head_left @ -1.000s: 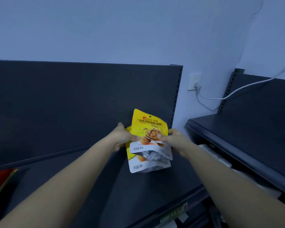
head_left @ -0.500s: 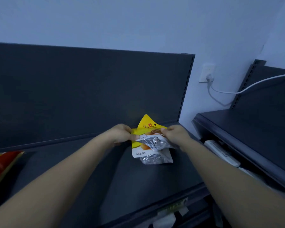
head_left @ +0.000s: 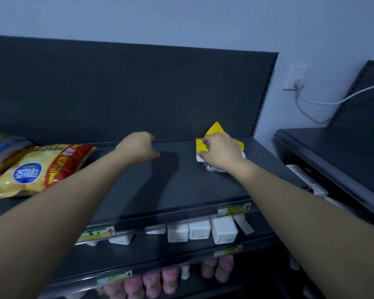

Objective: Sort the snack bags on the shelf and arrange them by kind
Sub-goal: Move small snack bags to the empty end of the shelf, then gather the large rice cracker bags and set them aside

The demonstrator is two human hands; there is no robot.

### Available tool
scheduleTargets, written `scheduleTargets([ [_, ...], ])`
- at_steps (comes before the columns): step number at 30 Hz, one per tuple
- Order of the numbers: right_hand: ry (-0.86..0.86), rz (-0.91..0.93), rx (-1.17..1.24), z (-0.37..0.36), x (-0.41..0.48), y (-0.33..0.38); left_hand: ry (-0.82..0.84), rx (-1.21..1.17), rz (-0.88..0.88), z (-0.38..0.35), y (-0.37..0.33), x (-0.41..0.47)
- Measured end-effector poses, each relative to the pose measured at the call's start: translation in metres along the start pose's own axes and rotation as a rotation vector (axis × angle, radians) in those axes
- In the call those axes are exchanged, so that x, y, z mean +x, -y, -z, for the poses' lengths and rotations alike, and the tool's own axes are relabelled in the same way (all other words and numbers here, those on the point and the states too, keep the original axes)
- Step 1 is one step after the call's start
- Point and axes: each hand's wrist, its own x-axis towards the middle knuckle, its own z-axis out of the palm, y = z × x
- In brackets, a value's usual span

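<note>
Yellow nut bags lie stacked at the back right of the dark top shelf. My right hand lies over them, fingers curled on the stack, and hides most of it. My left hand hovers over the bare shelf to the left of the bags, fingers loosely curled, holding nothing. A large yellow and red chip bag lies flat at the shelf's left end, with another pale bag behind it.
The shelf's dark back panel rises behind. Lower shelves hold white boxes and pink bottles. A second dark shelf unit stands to the right. A white cable runs from a wall socket.
The yellow bags went from held upright in both hands to lying on the shelf. My left hand let go and moved left. The view dropped and shifted left, showing the chip bag and lower shelves.
</note>
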Motion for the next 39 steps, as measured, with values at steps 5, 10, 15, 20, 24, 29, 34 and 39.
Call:
scheduleTargets([
  [5, 0.14, 0.157, -0.055, 0.001, -0.013, 0.059, -0.029, 0.207, 0.028, 0.026, 0.05, -0.038],
  [10, 0.209, 0.268, -0.059, 0.002, -0.02, 0.126, -0.073, 0.339, 0.068, 0.049, 0.109, -0.065],
  [15, 0.244, 0.323, 0.006, -0.002, -0.02, 0.198, -0.062, 0.409, 0.091, 0.07, 0.171, -0.08],
  [20, 0.266, 0.321, 0.026, -0.014, -0.016, 0.265, -0.006, 0.394, 0.075, 0.081, 0.237, -0.084],
  [24, 0.32, 0.261, 0.112, -0.033, -0.007, 0.3, 0.043, 0.339, 0.05, 0.081, 0.271, -0.085],
  [29, 0.492, 0.027, 0.543, -0.06, -0.003, 0.322, 0.099, 0.454, -0.035, 0.072, 0.292, -0.089],
  [34, 0.49, -0.063, 0.695, -0.086, 0.0, 0.333, 0.032, 0.586, -0.061, 0.07, 0.316, -0.084],
  [39, 0.267, -0.04, 0.583, -0.087, 0.008, 0.341, 0.122, 0.525, 0.017, 0.08, 0.326, -0.078],
])
